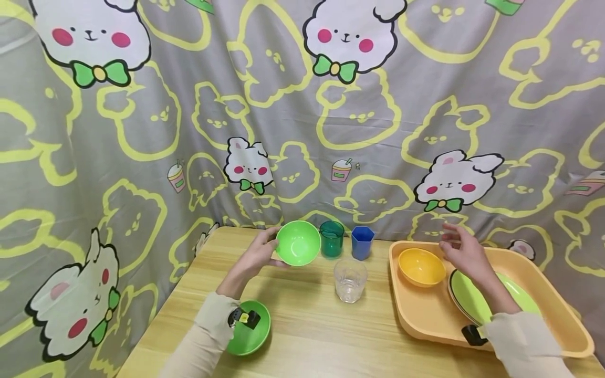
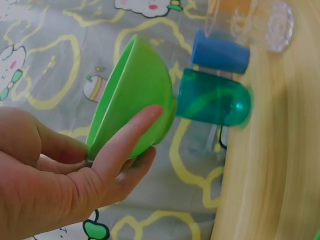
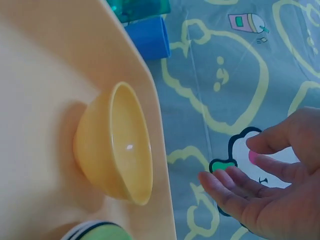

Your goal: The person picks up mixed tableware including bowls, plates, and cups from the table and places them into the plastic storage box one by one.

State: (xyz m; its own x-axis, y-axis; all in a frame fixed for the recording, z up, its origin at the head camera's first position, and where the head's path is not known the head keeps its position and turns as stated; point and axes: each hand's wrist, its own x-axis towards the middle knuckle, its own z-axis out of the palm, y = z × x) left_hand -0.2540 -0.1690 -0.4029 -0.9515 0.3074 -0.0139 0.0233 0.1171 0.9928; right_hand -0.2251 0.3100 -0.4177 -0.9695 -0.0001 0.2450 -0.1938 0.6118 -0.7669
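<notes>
My left hand (image 1: 255, 254) pinches the edge of a light green bowl (image 1: 299, 242), held above the table with its opening tilted toward me. In the left wrist view, the thumb is at the bowl's rim and the fingers lie along its outer side. My right hand (image 1: 465, 253) is raised over the far side of the orange tray (image 1: 402, 317), fingers loosely bent around nothing. A yellow bowl (image 1: 421, 268) sits in the tray just left of that hand; the right wrist view (image 3: 97, 145) shows them apart.
Behind the held bowl stand a teal cup (image 1: 332, 241) and a blue cup (image 1: 362, 244). Closer to me is a clear cup (image 1: 350, 281). Another green bowl (image 1: 250, 338) rests under my left forearm. Green plates (image 1: 512, 294) lie in the tray. A patterned curtain (image 1: 293, 126) hangs behind the table.
</notes>
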